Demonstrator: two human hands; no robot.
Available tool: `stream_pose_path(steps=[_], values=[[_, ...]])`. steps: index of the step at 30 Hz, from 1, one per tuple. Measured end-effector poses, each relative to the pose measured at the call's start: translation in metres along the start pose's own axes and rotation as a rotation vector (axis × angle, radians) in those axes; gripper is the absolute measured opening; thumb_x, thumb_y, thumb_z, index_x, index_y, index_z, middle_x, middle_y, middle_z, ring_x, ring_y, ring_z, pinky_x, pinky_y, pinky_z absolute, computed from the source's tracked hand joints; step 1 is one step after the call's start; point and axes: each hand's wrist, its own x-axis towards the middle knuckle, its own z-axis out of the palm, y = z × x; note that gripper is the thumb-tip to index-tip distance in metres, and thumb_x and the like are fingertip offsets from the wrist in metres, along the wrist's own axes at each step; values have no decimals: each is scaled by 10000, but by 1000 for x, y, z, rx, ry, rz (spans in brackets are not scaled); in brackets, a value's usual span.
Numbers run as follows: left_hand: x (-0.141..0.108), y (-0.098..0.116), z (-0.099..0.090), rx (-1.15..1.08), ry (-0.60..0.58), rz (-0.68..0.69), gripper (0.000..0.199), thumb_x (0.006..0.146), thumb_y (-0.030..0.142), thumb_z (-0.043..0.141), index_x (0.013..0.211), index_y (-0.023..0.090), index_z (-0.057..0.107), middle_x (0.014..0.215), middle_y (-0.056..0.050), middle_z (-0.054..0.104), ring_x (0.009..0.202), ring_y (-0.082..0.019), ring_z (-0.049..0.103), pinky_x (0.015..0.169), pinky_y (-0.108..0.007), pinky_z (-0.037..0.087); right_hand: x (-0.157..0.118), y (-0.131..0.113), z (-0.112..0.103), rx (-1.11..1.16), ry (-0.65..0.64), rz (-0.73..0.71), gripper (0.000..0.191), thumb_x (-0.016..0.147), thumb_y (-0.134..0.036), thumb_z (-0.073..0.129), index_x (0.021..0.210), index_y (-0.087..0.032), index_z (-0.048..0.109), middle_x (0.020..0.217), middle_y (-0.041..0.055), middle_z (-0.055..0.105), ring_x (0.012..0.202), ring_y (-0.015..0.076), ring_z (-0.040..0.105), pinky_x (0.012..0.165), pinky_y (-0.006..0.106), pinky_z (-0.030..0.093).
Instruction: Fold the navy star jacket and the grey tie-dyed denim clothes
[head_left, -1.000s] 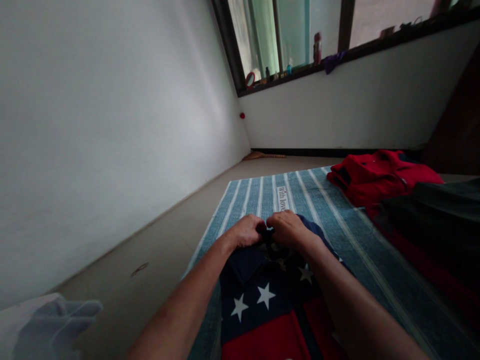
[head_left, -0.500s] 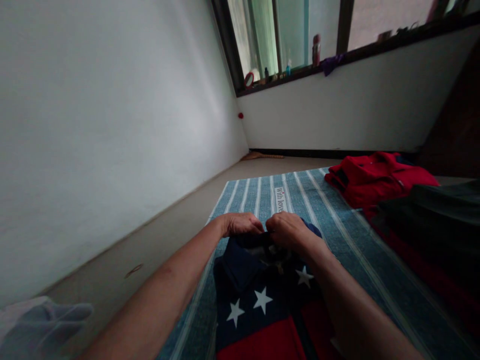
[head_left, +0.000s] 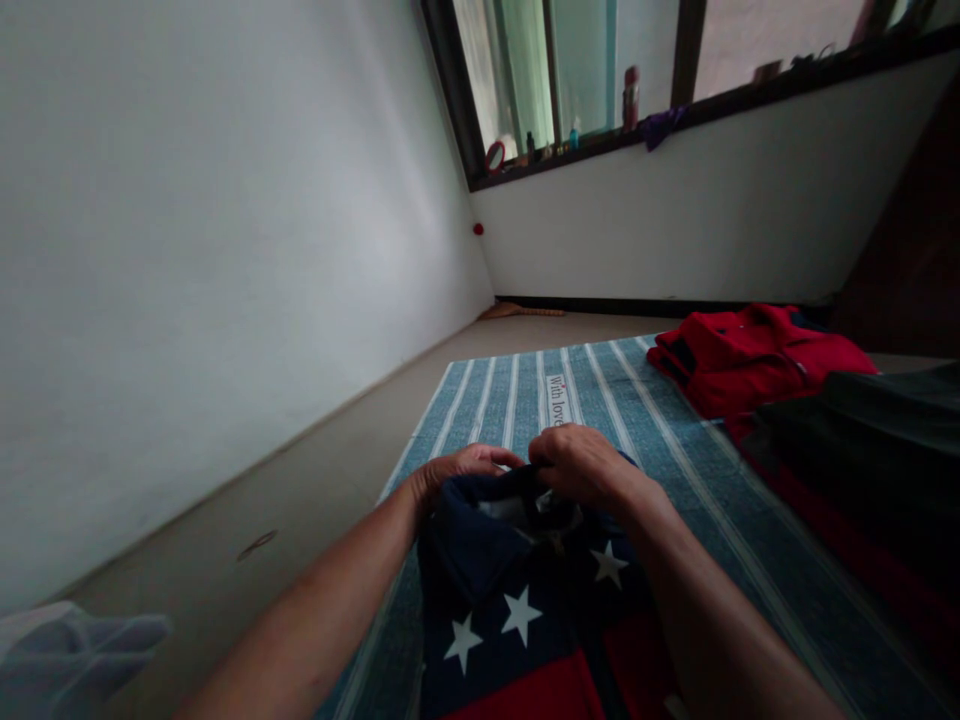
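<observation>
Running lengthwise down the view, the navy-and-red, white-starred cloth garment [head_left: 501,625] has its navy collar [head_left: 480,535] pinched by the right hand [head_left: 579,462], the left hand [head_left: 466,461] equally near, its grip unclear.

Collared top [head_left: 551,622] navy with white stars above, red below; cloth [head_left: 675,455] blue with white stripes; folded garment [head_left: 750,360] red, partly navy.

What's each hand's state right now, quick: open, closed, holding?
Left hand: at the far edge of the navy collar; whether it grips cannot be told.
Right hand: closed, holding the same collar's far edge.
</observation>
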Motion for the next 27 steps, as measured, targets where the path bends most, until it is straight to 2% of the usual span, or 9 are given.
stream_pose_path(steps=[3,7,11,15,23,27], values=[[3,-11,2,-46,46,49,597,570,340,816,1091,131,613,907,-59,706,778,-196,655,775,-315,486,0,1,0,5,-3,13,174,833,-182,549,909,-212,702,899,59,712,855,192,653,656,247,403],[2,-14,6,-41,54,73,621,623,304,810,1183,157,588,921,-80,713,777,-213,675,740,-319,494,0,3,4,33,5,16,238,812,-165,544,989,-215,695,917,60,716,873,201,656,680,254,418],[-1,-12,7,-35,88,81,618,659,289,793,1220,151,573,895,-83,716,759,-216,684,708,-309,496,1,2,9,163,79,-97,362,756,-138,559,1095,-202,669,1040,74,703,941,204,647,741,249,432],[-3,-12,10,-76,65,98,535,634,280,810,1112,129,625,880,-75,713,791,-224,683,738,-314,498,1,-3,9,236,35,-184,303,730,-156,569,1003,-192,695,960,63,711,855,184,652,679,227,422],[7,-11,9,-26,121,33,449,555,250,819,967,137,679,793,-48,712,730,-200,665,716,-298,484,6,-2,12,180,-23,-121,222,743,-265,646,945,-205,715,852,42,716,738,159,636,572,222,363],[9,-9,11,81,72,-16,358,529,231,787,859,132,692,724,-15,687,663,-166,623,680,-280,461,8,0,14,192,-35,-125,179,755,-253,646,910,-244,737,800,6,718,721,141,633,571,215,353]])
